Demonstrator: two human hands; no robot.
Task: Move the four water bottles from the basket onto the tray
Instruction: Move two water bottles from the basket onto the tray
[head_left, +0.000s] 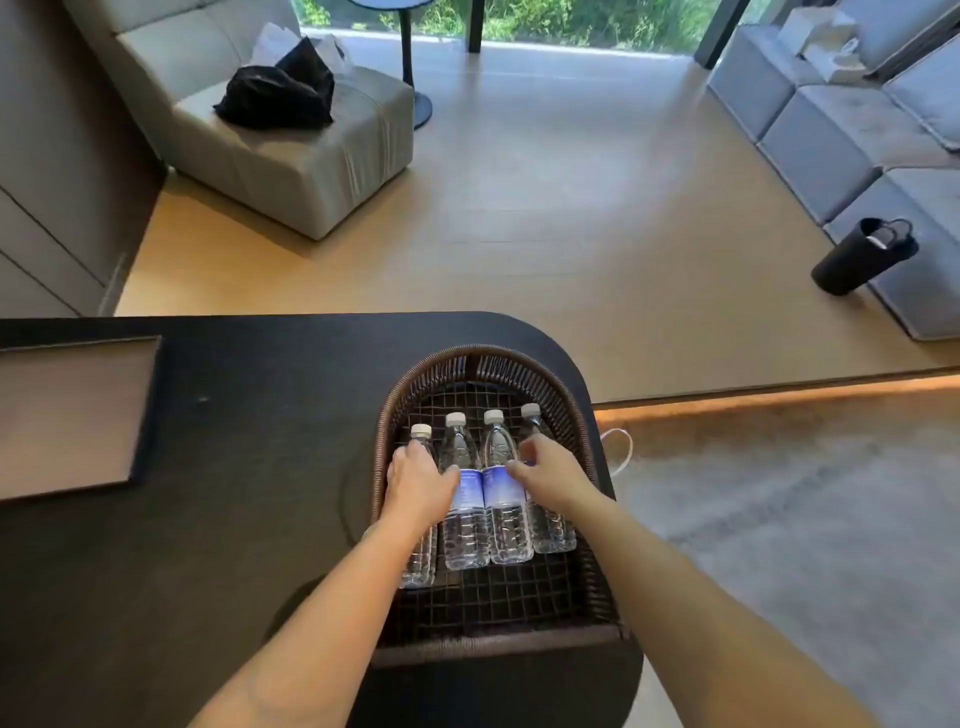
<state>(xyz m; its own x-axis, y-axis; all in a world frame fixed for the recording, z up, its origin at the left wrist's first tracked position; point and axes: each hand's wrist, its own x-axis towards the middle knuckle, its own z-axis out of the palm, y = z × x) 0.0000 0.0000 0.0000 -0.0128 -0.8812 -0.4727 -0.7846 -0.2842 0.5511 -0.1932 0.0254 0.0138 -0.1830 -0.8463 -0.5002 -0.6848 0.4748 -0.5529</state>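
While the tray (72, 415) sits bare at the far left of the dark worktop (249, 467), well apart from the action, all four water bottles (501, 499) lie side by side in the woven basket (498, 364) at the worktop's right end, caps pointing away. High basket walls curve round three sides of them. Beyond, a grey armchair (291, 150) carries a black bag (280, 93), and a black cylinder (860, 257) lies tipped against the sofa (857, 130) on the right. Both arms reach straight in, palms down: the left hand (418, 480) curls over the leftmost bottle, the right hand (550, 475) over the rightmost, fingers draped on them; whether either grip is truly closed, I cannot tell.
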